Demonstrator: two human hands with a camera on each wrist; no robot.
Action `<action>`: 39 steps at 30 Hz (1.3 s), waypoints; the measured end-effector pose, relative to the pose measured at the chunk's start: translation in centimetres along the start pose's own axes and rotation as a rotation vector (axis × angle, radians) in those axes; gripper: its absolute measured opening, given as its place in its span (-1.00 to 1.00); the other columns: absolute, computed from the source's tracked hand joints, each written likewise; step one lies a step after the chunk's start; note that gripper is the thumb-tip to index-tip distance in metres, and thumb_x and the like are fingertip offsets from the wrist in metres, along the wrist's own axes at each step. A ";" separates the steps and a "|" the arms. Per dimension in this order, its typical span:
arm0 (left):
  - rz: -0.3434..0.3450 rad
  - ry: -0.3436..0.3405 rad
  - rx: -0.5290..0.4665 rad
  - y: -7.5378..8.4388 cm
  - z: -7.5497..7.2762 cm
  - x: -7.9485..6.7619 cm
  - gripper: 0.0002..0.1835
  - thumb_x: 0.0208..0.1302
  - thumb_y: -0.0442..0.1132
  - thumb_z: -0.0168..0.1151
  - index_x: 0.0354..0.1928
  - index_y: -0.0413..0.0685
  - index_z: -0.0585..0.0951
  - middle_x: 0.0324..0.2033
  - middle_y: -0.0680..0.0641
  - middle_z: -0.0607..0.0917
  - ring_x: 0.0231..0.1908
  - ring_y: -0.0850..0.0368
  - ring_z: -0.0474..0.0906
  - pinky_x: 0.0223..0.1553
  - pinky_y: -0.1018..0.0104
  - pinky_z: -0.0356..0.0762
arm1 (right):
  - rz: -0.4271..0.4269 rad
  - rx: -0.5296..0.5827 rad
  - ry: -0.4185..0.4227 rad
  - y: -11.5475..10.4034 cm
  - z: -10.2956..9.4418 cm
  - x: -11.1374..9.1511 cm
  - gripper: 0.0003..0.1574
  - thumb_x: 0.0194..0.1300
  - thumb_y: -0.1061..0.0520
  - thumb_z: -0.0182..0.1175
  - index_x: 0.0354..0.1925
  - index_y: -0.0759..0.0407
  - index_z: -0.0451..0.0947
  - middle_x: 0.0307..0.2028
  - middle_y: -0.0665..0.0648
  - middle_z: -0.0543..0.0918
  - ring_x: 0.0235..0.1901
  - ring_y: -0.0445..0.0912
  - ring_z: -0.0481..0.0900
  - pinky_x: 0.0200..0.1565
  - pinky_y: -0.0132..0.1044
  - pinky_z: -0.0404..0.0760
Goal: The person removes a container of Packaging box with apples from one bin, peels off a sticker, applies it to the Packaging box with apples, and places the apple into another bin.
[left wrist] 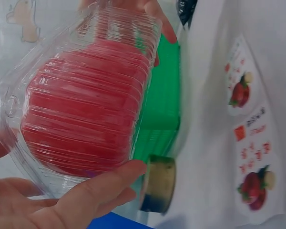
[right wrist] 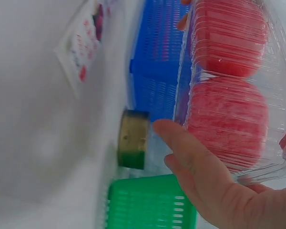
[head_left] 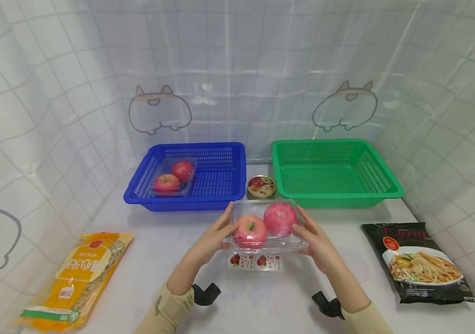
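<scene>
A clear plastic clamshell box (head_left: pixel 278 244) with two red apples (head_left: pixel 280 220) inside is held up over the table's middle. My left hand (head_left: pixel 209 239) grips its left end, and my right hand (head_left: pixel 320 246) grips its right end. In the left wrist view, left fingers (left wrist: pixel 100 188) curve along the box's edge; the right wrist view has the right hand (right wrist: pixel 214 183) at the other end. Beneath the box lies a strip of apple-printed labels (head_left: pixel 254 262), partly hidden by it. Just behind stands a round tin can (head_left: pixel 261 186).
A blue basket (head_left: pixel 195 204) at the back left holds another clear box of apples (head_left: pixel 173 177). At the back right stands a green basket (head_left: pixel 337 202). A yellow bag (head_left: pixel 80 278) lies at left, a black curry noodle packet (head_left: pixel 419 264) at right. A patterned curtain (head_left: pixel 237 69) surrounds the table.
</scene>
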State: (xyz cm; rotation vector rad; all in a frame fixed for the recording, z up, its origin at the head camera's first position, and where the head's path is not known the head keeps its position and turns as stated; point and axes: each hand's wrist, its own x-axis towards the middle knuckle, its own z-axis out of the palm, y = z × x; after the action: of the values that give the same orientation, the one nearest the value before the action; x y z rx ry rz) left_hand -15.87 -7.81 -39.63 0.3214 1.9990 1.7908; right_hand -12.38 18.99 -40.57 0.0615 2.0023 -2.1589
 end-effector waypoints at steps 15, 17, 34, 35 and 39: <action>-0.045 0.026 0.019 -3.9 0.3 2.3 -0.33 0.45 -0.09 -0.25 0.44 0.17 -0.30 0.41 -0.21 -0.35 0.31 -0.38 -0.07 0.10 -0.33 0.18 | 0.049 0.050 0.016 2.6 0.3 2.1 -0.17 0.34 0.17 -0.02 0.45 0.06 -0.17 0.37 0.42 -0.05 0.33 0.29 0.00 0.26 0.24 -0.03; -0.027 0.038 0.027 -4.1 0.4 2.6 -0.35 0.46 -0.13 -0.28 0.44 0.14 -0.31 0.41 -0.22 -0.35 0.33 -0.35 -0.13 0.13 -0.31 0.16 | 0.037 0.091 0.014 2.9 0.4 2.5 -0.17 0.34 0.23 -0.05 0.45 0.11 -0.19 0.37 0.44 -0.06 0.32 0.28 0.01 0.27 0.18 0.02; 0.050 0.119 0.108 -5.0 0.1 4.2 -0.39 0.45 -0.26 -0.32 0.43 -0.15 -0.24 0.41 -0.24 -0.26 0.38 -0.16 -0.39 0.33 -0.09 -0.33 | 0.045 0.028 0.067 3.9 1.1 4.2 -0.18 0.35 0.21 -0.04 0.44 0.15 -0.17 0.37 0.47 -0.13 0.33 0.32 -0.09 0.23 0.27 0.02; 0.050 0.119 0.104 -5.0 0.1 4.2 -0.39 0.45 -0.27 -0.32 0.43 -0.14 -0.24 0.41 -0.24 -0.27 0.38 -0.16 -0.38 0.33 -0.09 -0.33 | 0.049 0.023 0.068 3.9 1.2 4.3 -0.18 0.35 0.21 -0.03 0.44 0.14 -0.17 0.37 0.46 -0.14 0.34 0.32 -0.11 0.23 0.28 0.01; 0.045 0.121 0.098 -5.2 -0.1 4.2 -0.39 0.45 -0.27 -0.33 0.43 -0.13 -0.25 0.41 -0.22 -0.28 0.39 -0.15 -0.38 0.34 -0.08 -0.32 | 0.053 -0.011 0.062 4.1 1.2 4.4 -0.19 0.36 0.18 -0.04 0.44 0.12 -0.17 0.38 0.44 -0.19 0.34 0.34 -0.17 0.21 0.34 -0.05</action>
State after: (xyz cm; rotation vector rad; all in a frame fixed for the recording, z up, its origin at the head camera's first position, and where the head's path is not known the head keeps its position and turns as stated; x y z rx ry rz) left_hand -19.01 -6.68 -45.40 0.2969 2.1852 1.7814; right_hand -15.85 17.05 -45.18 0.1799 2.0211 -2.1387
